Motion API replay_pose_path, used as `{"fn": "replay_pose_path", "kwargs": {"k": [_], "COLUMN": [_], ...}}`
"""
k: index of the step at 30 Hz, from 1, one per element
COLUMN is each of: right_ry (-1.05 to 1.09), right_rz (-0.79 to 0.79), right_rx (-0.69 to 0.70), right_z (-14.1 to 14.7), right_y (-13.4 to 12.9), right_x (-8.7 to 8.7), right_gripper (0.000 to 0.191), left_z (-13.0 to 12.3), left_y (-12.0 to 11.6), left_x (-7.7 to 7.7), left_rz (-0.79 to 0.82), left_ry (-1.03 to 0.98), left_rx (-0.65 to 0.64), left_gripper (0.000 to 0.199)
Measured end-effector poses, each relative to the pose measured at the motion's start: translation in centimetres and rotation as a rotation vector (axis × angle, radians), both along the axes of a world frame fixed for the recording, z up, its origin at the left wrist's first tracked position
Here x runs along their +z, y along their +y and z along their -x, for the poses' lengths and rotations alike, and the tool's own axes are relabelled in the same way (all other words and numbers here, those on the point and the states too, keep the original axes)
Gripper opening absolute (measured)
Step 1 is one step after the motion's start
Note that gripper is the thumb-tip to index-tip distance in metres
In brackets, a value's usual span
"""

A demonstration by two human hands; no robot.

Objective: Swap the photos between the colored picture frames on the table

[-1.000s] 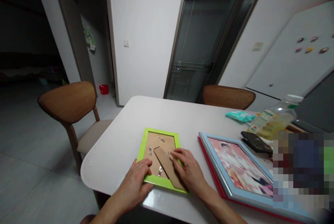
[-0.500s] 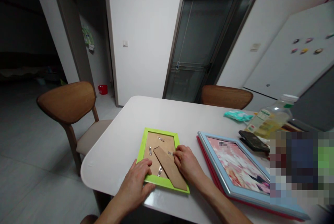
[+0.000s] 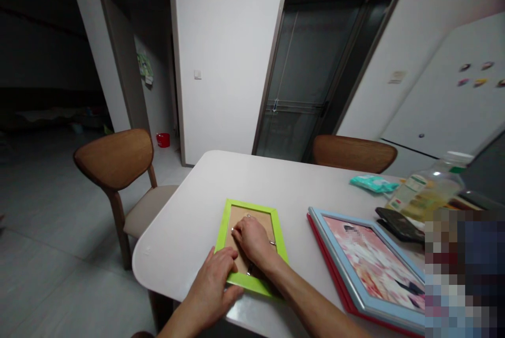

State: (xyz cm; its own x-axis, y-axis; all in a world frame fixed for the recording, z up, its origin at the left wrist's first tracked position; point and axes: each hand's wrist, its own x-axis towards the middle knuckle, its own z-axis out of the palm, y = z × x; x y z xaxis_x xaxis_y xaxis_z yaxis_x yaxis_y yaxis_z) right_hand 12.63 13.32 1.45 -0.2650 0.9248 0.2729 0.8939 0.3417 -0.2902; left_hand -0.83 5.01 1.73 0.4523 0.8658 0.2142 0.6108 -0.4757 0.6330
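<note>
Beneath the fingers: lime-green rectangular picture frame | right hand: fingertips bunched at silver metal clip, grip unclear | left hand: fingers and thumb parted, on near-left corner

Tallied at the table's near edge two hands, one green frame and one blue frame. Toward the far edge, counted one bottle, one teal packet, one black slab — and, off the left and far edges, two chairs.
</note>
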Motion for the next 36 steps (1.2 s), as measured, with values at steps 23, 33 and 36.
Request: {"fn": "replay_pose_path", "kwargs": {"k": [23, 33, 36], "right_ry": [0.079, 0.021, 0.022], "right_rz": [0.002, 0.020, 0.023], "right_rx": [-0.199, -0.286, -0.316], "right_z": [-4.8, -5.2, -5.4], "right_y": [1.5, 4.3, 4.8], "right_x": [0.2, -0.9, -1.0], "right_gripper": [0.025, 0.024, 0.025], "left_z": [0.2, 0.1, 0.1], "left_y": [0.3, 0.4, 0.5], "left_x": [-0.9, -0.6, -0.5], "left_rz": [-0.019, -0.010, 0.000], "left_ry": [-0.013, 0.005, 0.007], "left_rx": [-0.015, -0.016, -0.018], "left_gripper": [0.025, 0.021, 0.021]}}
